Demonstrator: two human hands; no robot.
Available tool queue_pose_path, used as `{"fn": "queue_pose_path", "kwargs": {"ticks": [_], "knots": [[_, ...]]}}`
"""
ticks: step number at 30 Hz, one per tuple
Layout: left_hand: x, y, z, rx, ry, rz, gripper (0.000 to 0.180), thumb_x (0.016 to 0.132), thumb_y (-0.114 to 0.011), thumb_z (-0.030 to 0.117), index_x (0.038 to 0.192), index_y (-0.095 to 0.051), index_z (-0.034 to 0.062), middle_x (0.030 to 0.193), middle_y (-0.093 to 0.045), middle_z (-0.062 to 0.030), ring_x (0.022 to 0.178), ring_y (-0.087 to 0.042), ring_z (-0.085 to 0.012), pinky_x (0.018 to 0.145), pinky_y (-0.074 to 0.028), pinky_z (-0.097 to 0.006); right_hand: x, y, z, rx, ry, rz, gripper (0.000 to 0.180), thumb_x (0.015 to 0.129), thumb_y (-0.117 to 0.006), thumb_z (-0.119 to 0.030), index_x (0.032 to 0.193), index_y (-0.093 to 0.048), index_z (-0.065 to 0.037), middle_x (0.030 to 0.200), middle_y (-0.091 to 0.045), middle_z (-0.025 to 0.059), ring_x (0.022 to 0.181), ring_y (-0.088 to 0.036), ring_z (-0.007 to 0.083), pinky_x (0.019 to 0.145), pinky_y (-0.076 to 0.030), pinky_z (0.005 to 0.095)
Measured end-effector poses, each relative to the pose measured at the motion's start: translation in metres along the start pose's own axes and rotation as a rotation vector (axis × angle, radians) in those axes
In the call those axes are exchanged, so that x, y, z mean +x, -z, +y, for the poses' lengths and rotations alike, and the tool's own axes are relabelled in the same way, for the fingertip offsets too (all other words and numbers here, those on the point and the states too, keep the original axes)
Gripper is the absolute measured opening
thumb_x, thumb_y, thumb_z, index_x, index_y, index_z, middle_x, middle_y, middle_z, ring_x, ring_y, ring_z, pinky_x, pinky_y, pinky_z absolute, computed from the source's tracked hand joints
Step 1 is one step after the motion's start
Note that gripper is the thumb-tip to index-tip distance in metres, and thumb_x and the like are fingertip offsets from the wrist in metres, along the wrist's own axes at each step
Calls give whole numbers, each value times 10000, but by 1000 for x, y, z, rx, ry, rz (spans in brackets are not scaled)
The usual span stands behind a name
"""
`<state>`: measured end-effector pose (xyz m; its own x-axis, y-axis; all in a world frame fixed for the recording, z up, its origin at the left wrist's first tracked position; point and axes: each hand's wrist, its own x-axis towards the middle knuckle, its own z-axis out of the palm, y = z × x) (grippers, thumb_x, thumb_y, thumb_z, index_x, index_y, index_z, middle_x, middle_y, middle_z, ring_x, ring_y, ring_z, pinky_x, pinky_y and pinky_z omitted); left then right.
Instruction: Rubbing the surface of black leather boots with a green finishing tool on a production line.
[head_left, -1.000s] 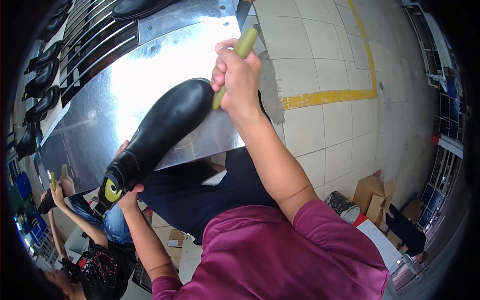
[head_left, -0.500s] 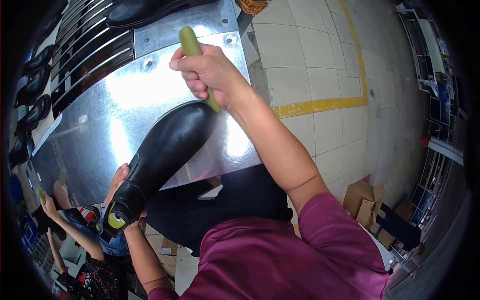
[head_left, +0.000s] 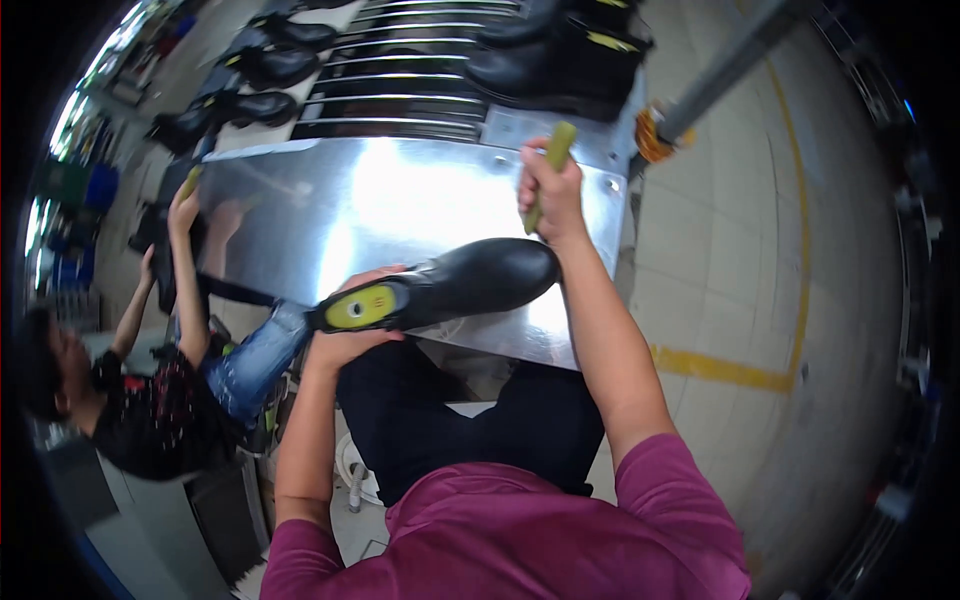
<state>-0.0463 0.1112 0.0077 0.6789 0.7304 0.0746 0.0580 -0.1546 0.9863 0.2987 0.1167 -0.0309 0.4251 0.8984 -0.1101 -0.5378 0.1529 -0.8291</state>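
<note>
Clasping the heel end of a black shoe, the left hand sits at eight o'clock, its fingers on the far side and its thumb on the near. The shoe lies mid-view over the near edge of a shiny metal desk, toe between two and three o'clock, its yellow-green insole showing through the opening; whether it rests on the metal is hard to tell. At one o'clock the right hand is closed around an olive-green stick, whose lower tip is close to the toe; contact cannot be made out. Metal rods run between eleven and twelve o'clock, with black boots towards twelve. Between nine and ten o'clock, a co-worker's hand holds a similar green tool.
</note>
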Motion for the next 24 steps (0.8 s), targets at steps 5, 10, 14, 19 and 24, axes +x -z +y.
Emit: {"fn": "queue_pose_path", "kwargs": {"ticks": [5,10,14,19,24], "knots": [[-58,-29,24,201,89,271,696,694,-918,29,1330,-637,3,1310,-689,-126,1194,-657,-194,1054,-515,-362,7,-20,14,-113,5,-36,287,928,-761,-222,1127,-602,-90,641,-487,-18,462,-507,98,393,-397,266],[-121,-62,45,-13,98,548,529,762,-920,170,1210,-701,-7,1121,-765,-107,1062,-707,-159,957,-561,-342,19,13,46,-228,159,-82,218,1000,-685,-283,1136,-656,-116,656,-440,-78,492,-414,34,428,-327,223],[-195,-41,98,157,192,854,559,752,-930,308,1144,-715,-27,1043,-772,-95,928,-704,-147,879,-554,-326,3,5,24,-199,46,-13,214,1021,-656,-220,1196,-624,-100,675,-431,-50,491,-365,55,421,-356,244],[-355,-38,213,339,521,1529,514,744,-929,334,1080,-762,-18,1001,-785,-101,902,-726,-152,847,-569,-330,10,1,26,-285,50,-139,247,1029,-645,-198,1229,-609,-56,649,-427,-41,503,-377,61,445,-366,233],[-490,-81,339,780,202,2441,556,718,-943,262,1059,-700,-103,1029,-733,-136,875,-694,-203,879,-541,-337,10,0,23,-283,57,-137,184,1026,-657,-206,1150,-611,-79,649,-425,-38,501,-388,71,445,-372,236]]}}
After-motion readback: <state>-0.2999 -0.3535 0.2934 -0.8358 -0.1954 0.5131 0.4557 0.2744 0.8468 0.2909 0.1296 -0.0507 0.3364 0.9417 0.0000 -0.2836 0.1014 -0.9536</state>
